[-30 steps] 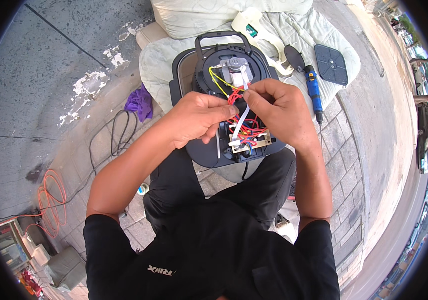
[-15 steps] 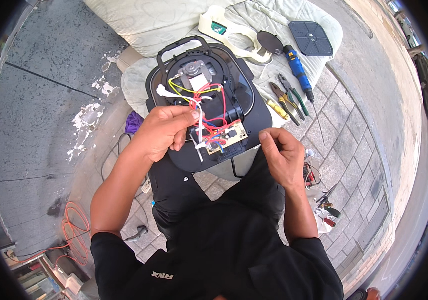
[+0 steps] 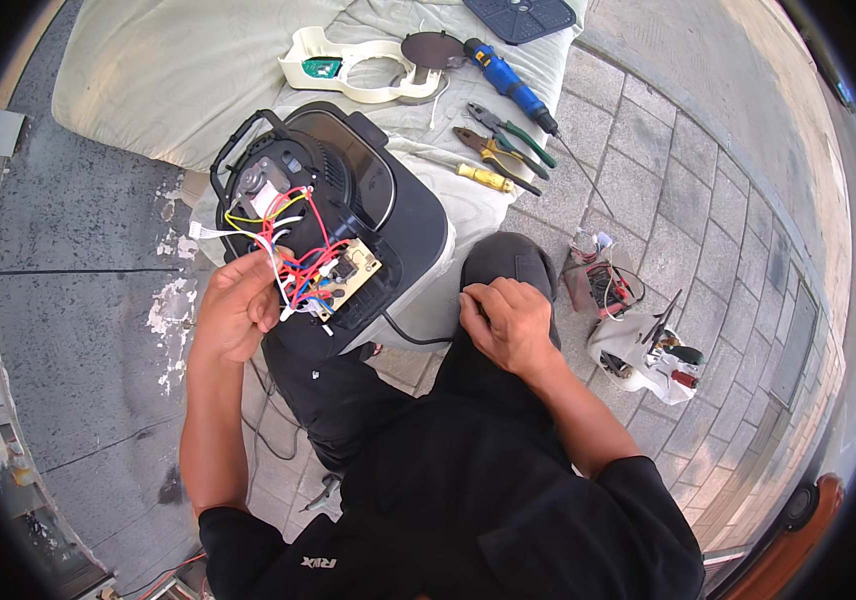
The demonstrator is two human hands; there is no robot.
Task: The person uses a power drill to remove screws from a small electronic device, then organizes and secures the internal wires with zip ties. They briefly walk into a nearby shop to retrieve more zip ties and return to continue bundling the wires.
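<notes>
The thumb and fingers of my left hand (image 3: pixel 241 305) pinch a bundle of thin wires (image 3: pixel 293 275), mostly red with some white and blue. Out of this bundle a white lead ends in a white plug connector (image 3: pixel 198 230). Beside these fingers a tan circuit board (image 3: pixel 356 272) lies at the edge of an opened black appliance (image 3: pixel 413 215), which has a carrying handle and a grey motor (image 3: pixel 260 182) exposed on top. My right hand (image 3: pixel 510 322) rests on my right thigh near the knee, fingers curled and away from the appliance; its palm is hidden.
On the pale quilted padding beyond lie a cream plastic housing (image 3: pixel 313 48), a blue power driver (image 3: pixel 513 88), two pliers (image 3: pixel 523 140), a yellow-handled tool (image 3: pixel 486 178) and a dark square plate (image 3: pixel 523 15). A white bag of tools (image 3: pixel 628 350) sits on the paving at right.
The view has swung right, so the appliance appears further left and tilted. My right hand has left the appliance's edge and come down onto my thigh. My left hand keeps the wires.
</notes>
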